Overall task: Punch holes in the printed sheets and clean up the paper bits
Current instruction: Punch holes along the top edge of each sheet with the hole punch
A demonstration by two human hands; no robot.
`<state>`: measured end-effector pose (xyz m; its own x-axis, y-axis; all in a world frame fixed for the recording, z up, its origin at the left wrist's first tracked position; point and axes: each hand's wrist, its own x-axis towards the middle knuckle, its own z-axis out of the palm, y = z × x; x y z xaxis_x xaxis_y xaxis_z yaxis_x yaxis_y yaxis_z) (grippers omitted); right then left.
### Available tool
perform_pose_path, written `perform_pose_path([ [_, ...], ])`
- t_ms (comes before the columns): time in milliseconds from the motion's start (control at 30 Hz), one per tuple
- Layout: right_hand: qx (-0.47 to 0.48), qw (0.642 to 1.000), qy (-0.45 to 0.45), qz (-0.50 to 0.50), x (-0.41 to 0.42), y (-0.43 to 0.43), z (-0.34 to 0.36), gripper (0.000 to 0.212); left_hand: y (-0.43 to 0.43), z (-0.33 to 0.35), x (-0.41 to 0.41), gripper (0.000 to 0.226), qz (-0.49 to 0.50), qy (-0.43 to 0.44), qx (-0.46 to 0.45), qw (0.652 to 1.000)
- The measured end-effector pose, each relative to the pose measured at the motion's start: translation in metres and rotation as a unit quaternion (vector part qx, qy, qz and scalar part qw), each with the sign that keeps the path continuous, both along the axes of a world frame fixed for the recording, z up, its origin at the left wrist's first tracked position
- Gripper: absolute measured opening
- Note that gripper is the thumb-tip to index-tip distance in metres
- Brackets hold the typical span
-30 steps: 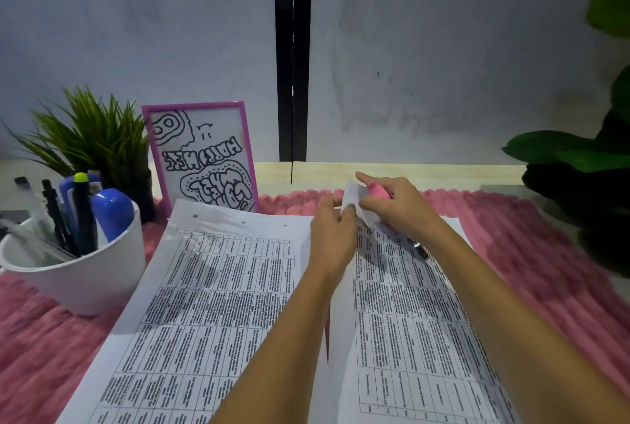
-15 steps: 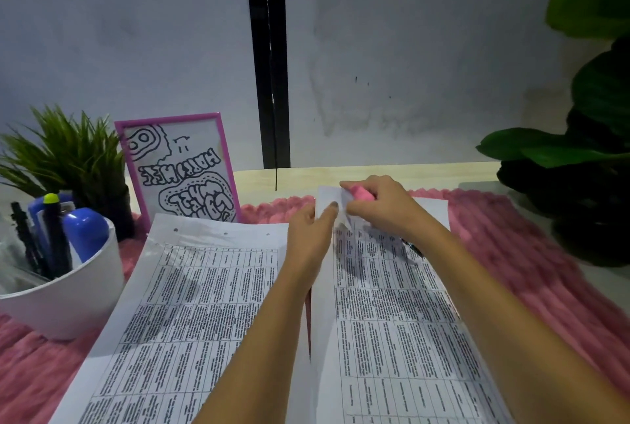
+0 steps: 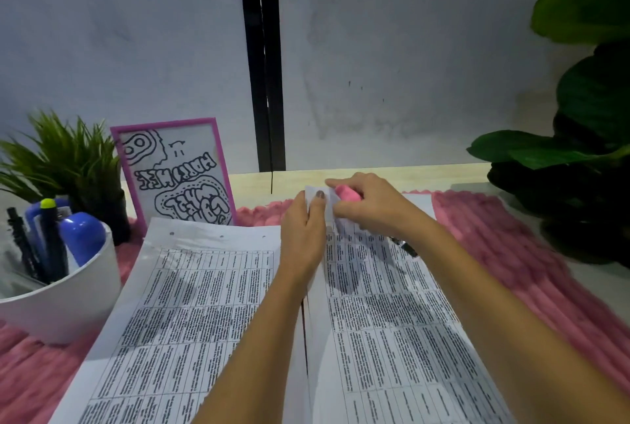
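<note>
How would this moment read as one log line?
left hand: holds sheet corner | right hand: grips pink punch | left stack: already punched

- White cup (image 3: pixel 58 301): stands at the left on the pink mat (image 3: pixel 531 273); holds pens and blue-capped items.
- Small grass plant (image 3: pixel 64 164): in a dark pot, just behind the cup.
- Pink-framed drawing (image 3: pixel 175 173): upright, tilted back, beside the grass plant.
- Large-leaf plant (image 3: pixel 586 137): at the right edge.
- Grey wall (image 3: pixel 409 48): behind the wooden surface (image 3: pixel 426 174), split by a vertical black strip (image 3: pixel 262 58).
</note>
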<state>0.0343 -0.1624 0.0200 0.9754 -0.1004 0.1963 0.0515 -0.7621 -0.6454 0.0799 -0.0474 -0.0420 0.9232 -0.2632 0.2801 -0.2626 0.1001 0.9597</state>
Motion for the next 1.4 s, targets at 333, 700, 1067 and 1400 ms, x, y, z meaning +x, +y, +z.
perform_pose_path([
  [333,0.030,0.997,0.035,-0.065,-0.006,-0.036,-0.002,0.021,0.001,-0.004,0.007,0.016,0.060,-0.084,-0.011,0.995],
  [700,0.131,0.969,-0.030,-0.209,-0.001,-0.043,0.002,0.032,0.000,-0.020,0.013,0.048,-0.143,0.094,0.065,0.983],
  [1067,0.139,0.984,0.036,-0.104,-0.003,-0.038,0.011,0.049,0.007,-0.007,0.002,0.007,-0.172,0.088,0.061,0.979],
  [1400,0.030,0.997,0.056,-0.043,-0.003,-0.019,0.009,0.031,0.015,0.009,-0.003,0.014,-0.133,0.062,0.046,0.988],
])
